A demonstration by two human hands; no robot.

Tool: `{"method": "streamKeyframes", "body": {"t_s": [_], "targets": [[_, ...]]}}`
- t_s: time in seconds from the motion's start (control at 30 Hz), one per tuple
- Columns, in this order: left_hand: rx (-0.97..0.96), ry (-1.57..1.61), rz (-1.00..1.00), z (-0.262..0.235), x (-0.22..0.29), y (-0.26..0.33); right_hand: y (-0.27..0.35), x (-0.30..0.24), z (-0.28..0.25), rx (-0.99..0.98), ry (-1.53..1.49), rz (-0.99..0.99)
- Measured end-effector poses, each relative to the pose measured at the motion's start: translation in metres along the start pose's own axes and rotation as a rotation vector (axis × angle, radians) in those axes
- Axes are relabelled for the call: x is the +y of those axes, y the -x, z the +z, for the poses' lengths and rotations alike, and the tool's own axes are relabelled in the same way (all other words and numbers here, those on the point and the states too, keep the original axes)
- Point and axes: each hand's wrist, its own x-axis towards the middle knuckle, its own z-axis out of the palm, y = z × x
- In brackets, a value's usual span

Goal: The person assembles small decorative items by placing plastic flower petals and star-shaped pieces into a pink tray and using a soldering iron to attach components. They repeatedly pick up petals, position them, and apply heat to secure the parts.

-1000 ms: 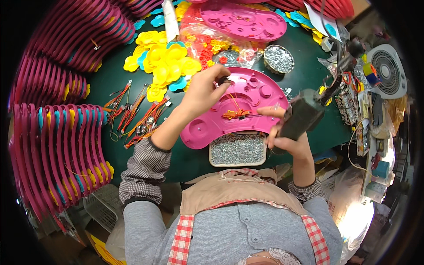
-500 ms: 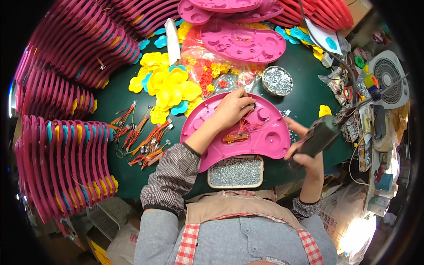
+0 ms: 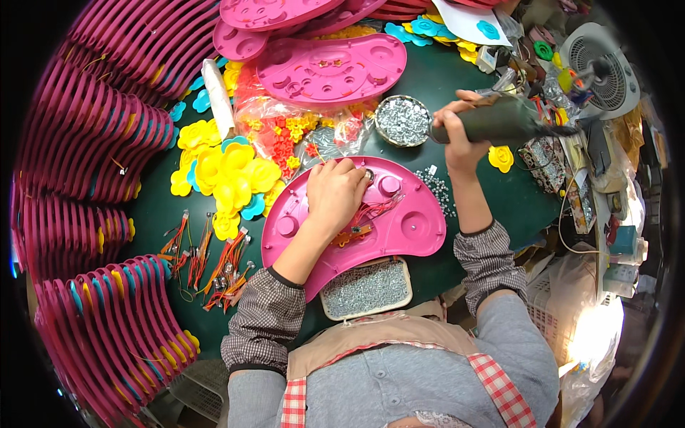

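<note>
Shell point(image 3: 399, 228): pink half-moon plastic piece, hollow side up, on the green table point(image 3: 499, 214) just in front of the person.
Shell axis: long axis runs left-right, tilted so the left end sits nearer the person; the curved edge faces the person, the straighter edge faces away.
Wires point(image 3: 367, 214): red bundle with a small orange board, lying inside the shell near its middle.
Left hand point(image 3: 335, 192): palm down on the shell, fingers bent over a round boss at its far edge; it may be pinching a small part, but the fingertips hide it, so I cannot tell.
Right hand point(image 3: 457, 135): clenched round a dark driver point(image 3: 499, 121), held level above the table, tip pointing left toward a round dish point(image 3: 402, 120) of screws.
Tray point(image 3: 365, 289): rectangular, full of screws, touching the shell's near edge.
Left of shell: yellow flowers point(image 3: 228, 178), loose wire sets point(image 3: 207, 264), stacked pink shells point(image 3: 85, 143).
</note>
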Motion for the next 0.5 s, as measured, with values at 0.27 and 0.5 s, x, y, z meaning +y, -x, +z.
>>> {"method": "streamKeyframes", "body": {"t_s": [0.27,0.5], "targets": [[-0.005,-0.028,0.021,-0.002,0.0,-0.003,-0.02,0.017,0.018,0.027,0.039,0.07],[0.155,0.258,-0.078,-0.016,0.01,0.036,0.0,-0.036,0.016,0.003,-0.269,0.008]]}}
